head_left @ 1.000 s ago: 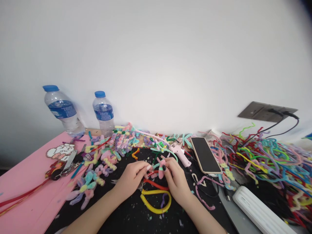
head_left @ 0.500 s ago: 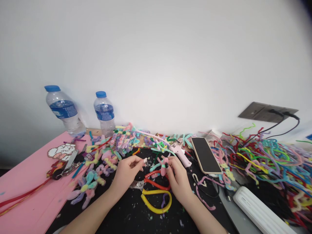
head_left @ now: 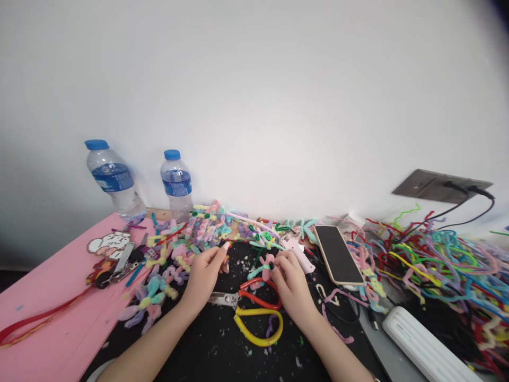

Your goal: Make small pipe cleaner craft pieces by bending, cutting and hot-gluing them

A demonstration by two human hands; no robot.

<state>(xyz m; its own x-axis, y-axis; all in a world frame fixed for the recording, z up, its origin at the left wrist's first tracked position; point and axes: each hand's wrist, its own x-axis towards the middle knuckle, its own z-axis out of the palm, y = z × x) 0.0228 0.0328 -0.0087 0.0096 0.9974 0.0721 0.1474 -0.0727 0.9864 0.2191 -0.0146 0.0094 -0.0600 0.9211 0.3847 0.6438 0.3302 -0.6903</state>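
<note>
My right hand (head_left: pixel 291 280) pinches a small pink and mint pipe-cleaner figure (head_left: pixel 264 267) between thumb and fingers. To its left, my left hand (head_left: pixel 204 275) hovers over the black mat (head_left: pixel 207 350), fingers drawn together near an orange pipe-cleaner bit (head_left: pixel 226 260); I cannot make out whether it holds anything. Scissors with red and yellow handles (head_left: pixel 254 313) lie on the mat between my wrists. A pink glue gun (head_left: pixel 298 252) lies just beyond my right hand.
Two water bottles (head_left: pixel 113 180) (head_left: pixel 177 183) stand against the wall. Finished pastel pieces (head_left: pixel 191 239) are heaped at the back, a phone (head_left: pixel 338 253) lies right of centre, a tangle of pipe cleaners (head_left: pixel 437 265) fills the right, a pink sheet (head_left: pixel 47 313) with keys lies left, a white bar (head_left: pixel 425 345) front right.
My left hand has let go of the figure and drawn away to the left and back. The right hand keeps the figure and has lifted slightly. The view has shifted a little.
</note>
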